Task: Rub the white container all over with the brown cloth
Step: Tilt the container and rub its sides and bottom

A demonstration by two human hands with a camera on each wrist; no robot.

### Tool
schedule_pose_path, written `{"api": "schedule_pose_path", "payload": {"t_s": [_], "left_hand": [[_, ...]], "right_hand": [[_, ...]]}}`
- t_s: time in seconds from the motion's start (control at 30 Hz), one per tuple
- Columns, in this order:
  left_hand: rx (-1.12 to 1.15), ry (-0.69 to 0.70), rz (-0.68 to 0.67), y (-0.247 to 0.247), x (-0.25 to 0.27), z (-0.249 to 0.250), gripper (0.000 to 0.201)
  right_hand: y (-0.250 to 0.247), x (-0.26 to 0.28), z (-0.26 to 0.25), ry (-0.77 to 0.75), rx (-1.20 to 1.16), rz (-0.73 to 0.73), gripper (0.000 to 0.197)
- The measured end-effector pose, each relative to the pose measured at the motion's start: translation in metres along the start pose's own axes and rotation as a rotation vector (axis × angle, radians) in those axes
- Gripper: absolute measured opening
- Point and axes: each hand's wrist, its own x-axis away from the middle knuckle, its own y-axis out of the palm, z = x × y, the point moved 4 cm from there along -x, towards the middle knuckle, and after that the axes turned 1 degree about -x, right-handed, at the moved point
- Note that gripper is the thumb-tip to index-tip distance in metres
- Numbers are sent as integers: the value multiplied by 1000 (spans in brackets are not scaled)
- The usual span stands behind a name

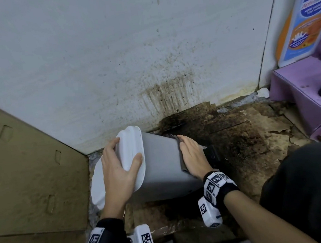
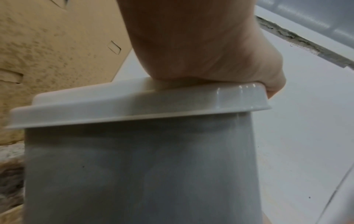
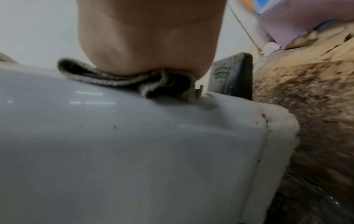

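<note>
The white container (image 1: pixel 160 161) lies tilted on its side against the wall, its lid (image 1: pixel 131 150) facing left. My left hand (image 1: pixel 119 171) grips the lid, thumb on the near face and fingers hooked over the far rim; the left wrist view shows the palm (image 2: pixel 201 45) on the lid (image 2: pixel 134 103) above the container's body (image 2: pixel 134 166). My right hand (image 1: pixel 193 157) lies flat on the container's upper side and presses the brown cloth (image 1: pixel 183 164) beneath it. In the right wrist view the folded cloth (image 3: pixel 118 78) is squeezed between the palm (image 3: pixel 149 37) and the container's wall (image 3: pixel 134 144).
A black pedal (image 1: pixel 211 153) sticks out at the container's base. Brown cardboard (image 1: pixel 21 165) stands on the left. The white wall (image 1: pixel 109 57) behind is stained. Dirty torn cardboard (image 1: pixel 246 136) covers the floor. A purple box (image 1: pixel 307 90) and a labelled bottle (image 1: pixel 307 17) stand at the right.
</note>
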Motion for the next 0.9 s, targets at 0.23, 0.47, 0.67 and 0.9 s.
{"api": "schedule_pose_path", "payload": {"t_s": [0.23, 0.47, 0.67, 0.9], "left_hand": [[-29, 15, 12, 2, -2, 1, 82], [-45, 24, -2, 5, -5, 1, 82], [-25, -8, 5, 2, -5, -2, 80], [-27, -6, 1, 1, -5, -2, 76]], "right_hand": [[17, 15, -30, 36, -115, 77, 61], [32, 68, -85, -257, -103, 155, 56], [15, 68, 2, -181, -30, 198, 58], [25, 69, 5, 10, -141, 308, 66]]}}
